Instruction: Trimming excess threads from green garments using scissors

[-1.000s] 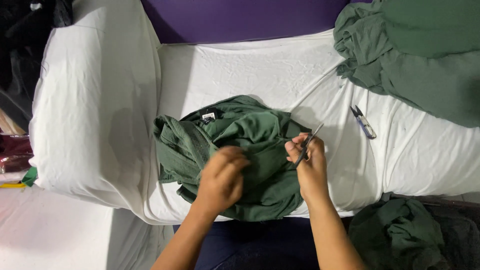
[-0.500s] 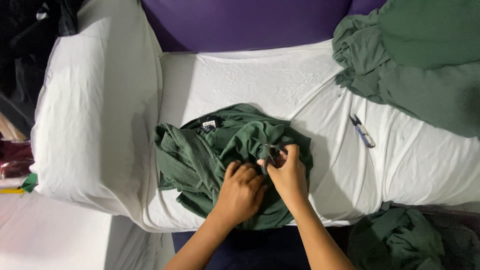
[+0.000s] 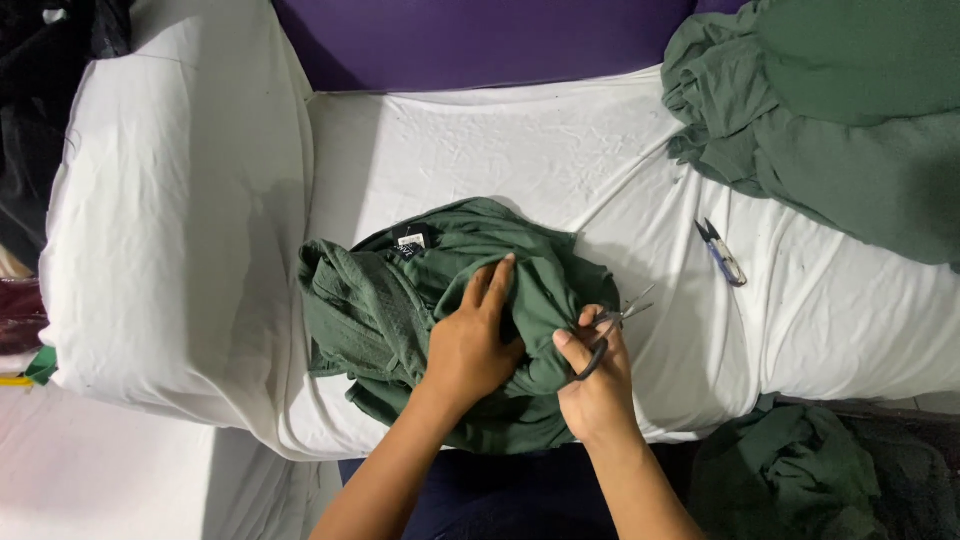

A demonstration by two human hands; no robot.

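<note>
A crumpled dark green garment (image 3: 400,300) with a small dark neck label lies on a white cloth-covered table (image 3: 520,150). My left hand (image 3: 470,340) presses flat on the middle of the garment, fingers spread and pointing away from me. My right hand (image 3: 597,385) sits at the garment's right edge and grips a pair of scissors (image 3: 610,325) with dark handles, blades pointing up and to the right over the white cloth.
Small thread snips (image 3: 722,252) lie on the white cloth to the right. A big pile of green fabric (image 3: 840,120) fills the back right corner. More green cloth (image 3: 790,470) lies at the lower right. A purple surface (image 3: 470,40) runs behind the table.
My right hand with the scissors moved left onto the garment, then back to its right edge. My left hand slid further up the garment and flattened on it.
</note>
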